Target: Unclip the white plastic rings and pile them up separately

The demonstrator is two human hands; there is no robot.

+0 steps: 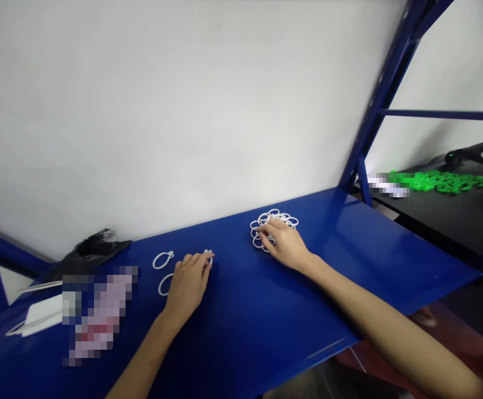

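A pile of several white plastic rings [275, 220] lies on the blue shelf [349, 238] near the wall. My right hand [283, 243] rests on the pile's near side, fingers curled into the rings. My left hand [189, 280] lies knuckles up further left, its fingertips pinched on a white ring [208, 256]. Two separate white rings, one [163, 259] behind and one [164, 285] partly hidden by my left hand, lie just left of it.
A black crumpled bag [93, 248] sits by the wall at left. White flat items [41, 316] and a blurred patch lie at the shelf's left end. A blue upright [385, 94] stands at right; beyond it a black table holds green rings [436, 180].
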